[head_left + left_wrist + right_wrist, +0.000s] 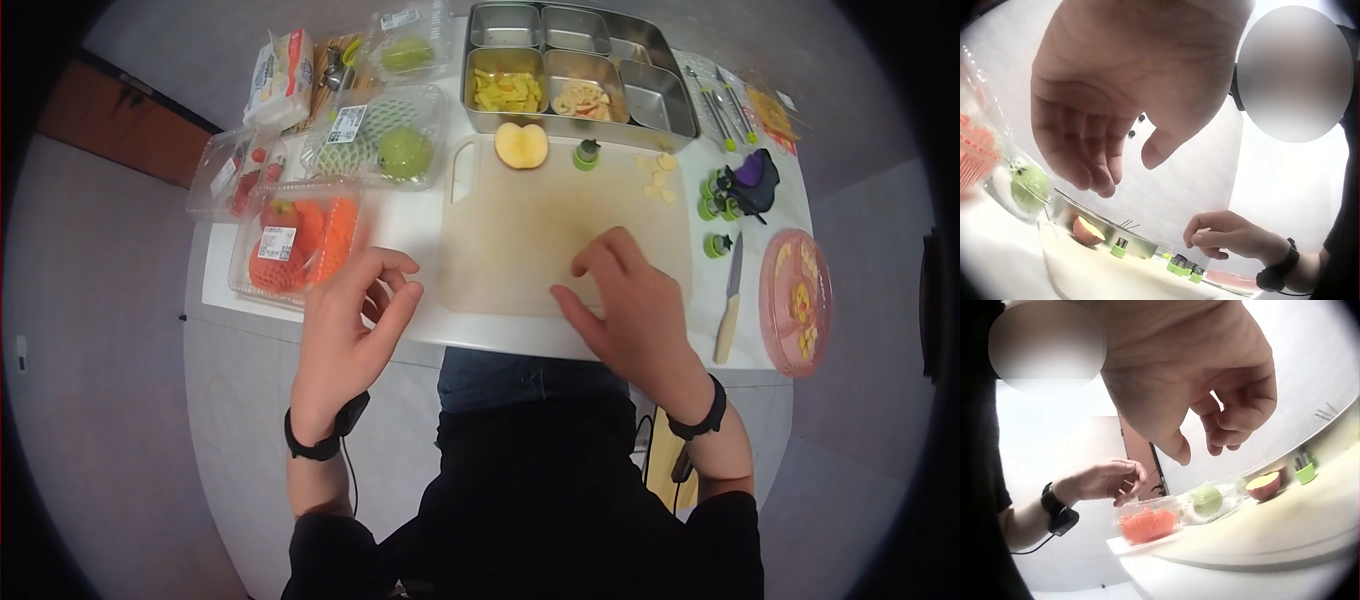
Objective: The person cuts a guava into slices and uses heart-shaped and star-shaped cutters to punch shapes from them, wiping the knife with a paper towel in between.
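Note:
My left hand (355,325) hovers left of the cutting board, fingers loosely bent and holding nothing. Over the board's right front part hangs my right hand (635,315), its thumb and fingers apart with nothing between them. The pale cutting board (520,235) carries a halved apple (521,146), cut face up, at its back edge. Beside the apple stands a small green-rimmed metal cutter (587,153). Several thin pale apple pieces (657,176) lie at the board's back right corner. In the right wrist view, the apple half (1264,485) shows its red skin.
Behind the board, a steel compartment tray (480,119) holds cut fruit. Plastic fruit boxes (240,250) crowd the left side. At right are more green cutters (717,245), a knife (733,300) with its handle toward me, and a round pink plate (776,330) with fruit pieces.

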`<action>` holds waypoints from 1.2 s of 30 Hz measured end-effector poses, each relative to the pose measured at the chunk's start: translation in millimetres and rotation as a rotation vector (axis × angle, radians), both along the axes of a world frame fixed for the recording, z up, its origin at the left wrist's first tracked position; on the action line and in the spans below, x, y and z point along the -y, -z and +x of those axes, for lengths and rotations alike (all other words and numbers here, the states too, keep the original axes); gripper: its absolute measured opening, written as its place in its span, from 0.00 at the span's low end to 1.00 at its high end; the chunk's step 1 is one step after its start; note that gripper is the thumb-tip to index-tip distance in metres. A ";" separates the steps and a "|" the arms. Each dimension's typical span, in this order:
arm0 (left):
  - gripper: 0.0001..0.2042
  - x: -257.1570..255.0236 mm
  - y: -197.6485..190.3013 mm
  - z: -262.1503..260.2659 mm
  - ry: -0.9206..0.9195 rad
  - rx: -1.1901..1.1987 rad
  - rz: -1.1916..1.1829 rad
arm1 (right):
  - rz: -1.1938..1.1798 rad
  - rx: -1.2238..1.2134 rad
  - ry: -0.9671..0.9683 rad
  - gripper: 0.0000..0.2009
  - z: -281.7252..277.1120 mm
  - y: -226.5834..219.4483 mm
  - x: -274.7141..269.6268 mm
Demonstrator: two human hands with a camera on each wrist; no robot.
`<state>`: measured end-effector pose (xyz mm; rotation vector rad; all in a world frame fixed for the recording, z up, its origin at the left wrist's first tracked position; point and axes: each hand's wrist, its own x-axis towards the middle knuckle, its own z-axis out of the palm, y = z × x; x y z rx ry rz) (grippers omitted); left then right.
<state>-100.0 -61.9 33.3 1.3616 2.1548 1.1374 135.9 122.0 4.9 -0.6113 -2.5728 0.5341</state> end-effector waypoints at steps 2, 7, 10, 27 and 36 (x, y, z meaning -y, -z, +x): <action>0.07 -7.7 -14.5 -12.2 0.011 -0.017 -0.087 | 0.004 0.047 -0.079 0.14 -26.1 -0.1 -8.1; 0.09 -28.7 -29.4 -47.3 0.074 -0.137 -0.146 | -0.022 0.172 -0.212 0.14 -81.1 0.6 -16.9; 0.10 -40.9 -36.1 -60.1 0.089 -0.172 -0.180 | -0.017 0.170 -0.266 0.13 -103.7 2.3 -24.6; 0.14 -50.0 -0.3 -39.4 -0.042 0.002 -0.064 | -0.191 0.222 0.226 0.14 -91.3 16.2 -74.9; 0.11 -40.9 -16.1 -56.9 -0.069 -0.162 -0.104 | 0.226 -0.081 -0.259 0.11 -162.4 12.6 -39.9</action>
